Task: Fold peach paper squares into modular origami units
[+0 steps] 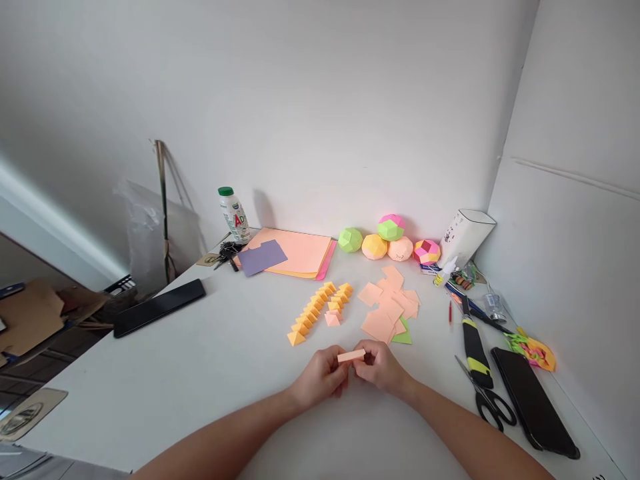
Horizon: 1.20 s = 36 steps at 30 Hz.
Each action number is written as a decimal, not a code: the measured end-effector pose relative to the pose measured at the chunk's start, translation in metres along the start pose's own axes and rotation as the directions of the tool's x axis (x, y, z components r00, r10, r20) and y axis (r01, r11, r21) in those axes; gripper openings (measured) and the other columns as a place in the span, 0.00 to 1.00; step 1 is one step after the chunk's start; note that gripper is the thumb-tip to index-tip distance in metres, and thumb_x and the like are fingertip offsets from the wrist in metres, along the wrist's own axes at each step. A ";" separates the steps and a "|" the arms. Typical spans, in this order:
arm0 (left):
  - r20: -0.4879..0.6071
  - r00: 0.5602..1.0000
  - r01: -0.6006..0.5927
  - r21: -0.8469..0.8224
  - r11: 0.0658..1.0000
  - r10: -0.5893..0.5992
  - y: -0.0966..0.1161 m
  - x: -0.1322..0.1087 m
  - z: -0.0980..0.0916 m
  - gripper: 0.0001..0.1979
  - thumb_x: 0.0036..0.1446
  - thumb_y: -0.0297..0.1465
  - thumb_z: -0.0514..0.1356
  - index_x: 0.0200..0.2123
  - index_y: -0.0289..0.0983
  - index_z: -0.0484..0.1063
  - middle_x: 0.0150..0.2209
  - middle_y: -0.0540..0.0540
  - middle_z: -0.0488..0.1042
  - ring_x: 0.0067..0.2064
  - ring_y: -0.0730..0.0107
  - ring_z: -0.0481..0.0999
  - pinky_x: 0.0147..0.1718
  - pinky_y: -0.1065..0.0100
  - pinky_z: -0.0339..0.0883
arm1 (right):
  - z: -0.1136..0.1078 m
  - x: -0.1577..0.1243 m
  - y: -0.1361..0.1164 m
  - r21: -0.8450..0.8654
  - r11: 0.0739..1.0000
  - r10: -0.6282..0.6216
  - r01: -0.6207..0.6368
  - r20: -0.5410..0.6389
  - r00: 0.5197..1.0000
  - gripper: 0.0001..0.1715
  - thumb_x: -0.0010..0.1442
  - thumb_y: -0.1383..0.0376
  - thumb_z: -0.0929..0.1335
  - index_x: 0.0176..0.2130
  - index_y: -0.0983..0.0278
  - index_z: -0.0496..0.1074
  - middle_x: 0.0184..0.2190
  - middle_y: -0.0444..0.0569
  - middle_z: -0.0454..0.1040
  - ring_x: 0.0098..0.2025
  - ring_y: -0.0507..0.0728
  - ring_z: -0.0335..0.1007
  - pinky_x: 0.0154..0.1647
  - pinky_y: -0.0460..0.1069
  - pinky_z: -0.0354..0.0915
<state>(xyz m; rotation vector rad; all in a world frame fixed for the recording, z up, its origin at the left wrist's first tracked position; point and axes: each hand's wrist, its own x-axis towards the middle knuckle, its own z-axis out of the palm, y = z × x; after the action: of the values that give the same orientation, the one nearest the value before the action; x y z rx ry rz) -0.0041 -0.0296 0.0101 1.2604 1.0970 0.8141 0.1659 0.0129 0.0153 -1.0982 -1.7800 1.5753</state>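
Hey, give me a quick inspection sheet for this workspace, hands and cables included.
Surface: white table, pale top visible.
Work pieces: folded peach paper in hand; two rows of orange folded pieces; overlapping peach sheets.
Clutter: scissors, black-and-yellow tool and black phone at the right.
Hands: left hand and right hand both grip the folded peach paper.
Cables: nothing seen for certain.
Surroundings: pale wall behind; clear plastic bag at the left.
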 end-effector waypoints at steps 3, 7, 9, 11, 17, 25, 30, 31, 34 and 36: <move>0.010 1.000 0.025 -0.010 1.000 -0.025 0.002 0.002 0.000 0.05 0.54 0.32 0.54 0.29 0.37 0.62 0.18 0.54 0.69 0.17 0.77 0.65 0.15 0.75 0.55 | -0.002 0.000 0.001 -0.028 1.000 -0.012 0.012 -0.012 1.000 0.04 0.45 0.72 0.64 0.22 0.65 0.64 0.18 0.39 0.61 0.21 0.49 0.57 0.20 0.43 0.53; 0.010 0.995 0.104 -0.041 0.994 -0.104 0.008 0.005 -0.002 0.07 0.53 0.33 0.55 0.27 0.38 0.60 0.16 0.55 0.68 0.15 0.78 0.64 0.14 0.75 0.55 | -0.007 0.003 0.004 0.103 0.994 0.027 -0.029 0.024 0.999 0.01 0.46 0.70 0.64 0.24 0.65 0.65 0.19 0.41 0.65 0.21 0.50 0.61 0.22 0.45 0.59; 0.008 0.992 0.124 -0.052 0.991 -0.124 0.010 0.007 -0.002 0.08 0.53 0.34 0.56 0.27 0.38 0.59 0.15 0.55 0.68 0.14 0.78 0.63 0.14 0.75 0.55 | -0.010 0.005 0.005 0.160 0.986 0.033 -0.040 0.043 0.999 0.00 0.46 0.70 0.64 0.24 0.65 0.65 0.19 0.41 0.66 0.21 0.51 0.62 0.21 0.46 0.61; 0.003 0.993 0.118 -0.075 0.990 -0.118 0.010 0.008 -0.003 0.09 0.53 0.36 0.56 0.27 0.37 0.60 0.15 0.55 0.68 0.13 0.78 0.63 0.13 0.75 0.55 | -0.013 0.005 0.004 0.206 0.978 0.014 -0.023 0.045 0.999 0.02 0.46 0.69 0.64 0.24 0.64 0.64 0.18 0.41 0.65 0.20 0.51 0.62 0.21 0.46 0.62; 0.006 0.995 0.096 -0.134 0.986 -0.096 0.010 0.009 -0.005 0.12 0.54 0.39 0.55 0.29 0.36 0.61 0.16 0.54 0.68 0.13 0.78 0.64 0.12 0.75 0.56 | -0.015 0.004 -0.001 0.300 0.954 -0.017 0.002 0.048 0.999 0.08 0.53 0.62 0.65 0.28 0.62 0.60 0.25 0.42 0.67 0.24 0.51 0.65 0.22 0.47 0.65; 0.014 0.996 0.086 -0.124 0.989 -0.085 0.014 0.006 -0.005 0.12 0.52 0.39 0.57 0.27 0.37 0.60 0.15 0.54 0.68 0.14 0.77 0.65 0.13 0.75 0.57 | -0.004 0.001 -0.001 0.066 0.996 -0.062 0.056 0.098 0.993 0.10 0.56 0.61 0.65 0.32 0.65 0.72 0.26 0.44 0.67 0.27 0.51 0.62 0.25 0.45 0.60; 0.013 0.996 0.092 -0.129 0.987 -0.091 0.015 0.006 -0.005 0.13 0.52 0.41 0.57 0.27 0.37 0.60 0.16 0.54 0.68 0.15 0.76 0.66 0.14 0.75 0.57 | -0.003 0.002 -0.001 0.126 0.991 -0.041 0.034 0.056 0.998 0.11 0.55 0.61 0.66 0.27 0.65 0.72 0.24 0.43 0.67 0.25 0.51 0.62 0.24 0.45 0.61; 0.013 0.996 0.089 -0.128 0.988 -0.088 0.015 0.006 -0.005 0.13 0.52 0.40 0.57 0.27 0.37 0.60 0.16 0.54 0.68 0.15 0.76 0.66 0.13 0.75 0.57 | -0.003 0.003 -0.001 0.130 0.991 -0.034 0.026 0.060 0.998 0.11 0.55 0.61 0.66 0.27 0.65 0.72 0.24 0.43 0.67 0.25 0.51 0.62 0.24 0.45 0.61; 0.019 0.996 0.086 -0.116 0.990 -0.084 0.015 0.006 -0.004 0.12 0.52 0.39 0.57 0.27 0.37 0.60 0.16 0.54 0.68 0.15 0.77 0.66 0.13 0.75 0.57 | -0.003 0.004 -0.002 0.121 0.993 -0.008 0.001 0.055 0.998 0.10 0.55 0.61 0.66 0.29 0.65 0.73 0.24 0.43 0.67 0.25 0.52 0.63 0.23 0.45 0.61; 0.024 0.995 0.095 -0.106 0.990 -0.093 0.015 0.006 -0.004 0.12 0.52 0.38 0.57 0.27 0.37 0.60 0.16 0.54 0.68 0.15 0.77 0.66 0.14 0.75 0.57 | -0.003 0.003 -0.003 0.118 0.993 -0.004 -0.002 0.046 0.999 0.10 0.55 0.61 0.66 0.27 0.65 0.71 0.22 0.43 0.66 0.25 0.51 0.62 0.23 0.45 0.60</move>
<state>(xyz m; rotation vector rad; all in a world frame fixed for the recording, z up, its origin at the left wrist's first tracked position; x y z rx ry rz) -0.0042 -0.0204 0.0242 1.1166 1.0755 0.7776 0.1657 0.0172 0.0182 -1.0127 -1.6930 1.6950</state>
